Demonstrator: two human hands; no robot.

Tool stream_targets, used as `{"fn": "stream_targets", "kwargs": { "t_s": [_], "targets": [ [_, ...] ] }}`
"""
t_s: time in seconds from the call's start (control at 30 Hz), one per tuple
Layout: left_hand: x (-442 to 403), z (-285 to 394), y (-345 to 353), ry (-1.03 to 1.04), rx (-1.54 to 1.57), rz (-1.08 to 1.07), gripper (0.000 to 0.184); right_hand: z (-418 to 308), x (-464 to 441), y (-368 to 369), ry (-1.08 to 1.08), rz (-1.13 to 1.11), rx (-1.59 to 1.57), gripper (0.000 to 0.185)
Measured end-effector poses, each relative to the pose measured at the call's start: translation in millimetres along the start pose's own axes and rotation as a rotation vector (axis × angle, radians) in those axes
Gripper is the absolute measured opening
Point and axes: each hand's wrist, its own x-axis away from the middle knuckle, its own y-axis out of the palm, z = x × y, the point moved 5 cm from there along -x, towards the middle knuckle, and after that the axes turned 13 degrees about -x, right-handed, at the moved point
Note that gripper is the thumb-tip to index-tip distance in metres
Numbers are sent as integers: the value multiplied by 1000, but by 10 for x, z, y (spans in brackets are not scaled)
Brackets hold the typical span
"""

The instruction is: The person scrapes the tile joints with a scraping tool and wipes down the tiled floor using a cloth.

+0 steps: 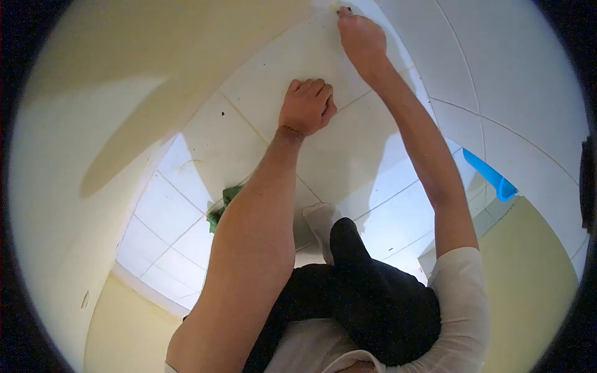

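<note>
My left hand is closed in a fist, its knuckles and curled fingers resting on the white floor tiles; nothing shows in it. Farther ahead, my right hand reaches to the far corner where floor and walls meet. Its fingers are pinched together, and a small dark spot shows at their tips. What they hold, if anything, is too small to make out. Behind my left forearm lies a crumpled green cloth, partly hidden by the arm.
A yellowish wall rises on the left, and a white tiled wall on the right. A blue plastic object, perhaps a dustpan, stands by the right wall. Small dark specks dot the floor. My sock-covered foot is below.
</note>
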Motion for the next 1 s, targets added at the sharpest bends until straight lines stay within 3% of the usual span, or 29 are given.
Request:
{"fn": "stream_targets", "kwargs": {
  "t_s": [0.07, 0.17, 0.27, 0.37, 0.47, 0.57, 0.67, 0.77, 0.87, 0.97, 1.0],
  "targets": [
    [8, 3, -18, -10, 33, -16, 10, -38, 18, -161, -44, -172, 52, 23],
    [-1, 24, -22, -2, -22, 14, 9, -40, -10, 16, -5, 94, 4, 21],
    [-1, 15, -23, -3, -30, -18, 9, -60, 24, -72, -1, -131, 28, 24],
    [-4, 20, -5, 3, -8, 0, 9, -40, 34, -1, 15, 89, 1, 18],
    [-1, 14, -8, 16, -16, 27, 9, -100, 59, -140, 16, -223, -17, 21],
    [-1, 19, -2, 16, -22, 33, 10, 6, -50, 83, 178, 107, -243, 19],
    [-4, 13, 1, 1, -46, -77, 10, -107, -13, -43, 36, -115, -59, 18],
    [7, 18, 10, 3, -22, -11, 9, -121, -74, -35, 181, -41, -112, 15],
    [-1, 6, -15, 1, -6, 13, 9, -222, -97, -124, 145, -237, -109, 16],
    [-7, 8, -16, -5, -27, -28, 9, -242, -127, -76, 53, 28, -21, 15],
    [-25, 8, -8, -4, -18, -16, 9, -230, -135, -101, 90, -40, -47, 15]
  ]
}}
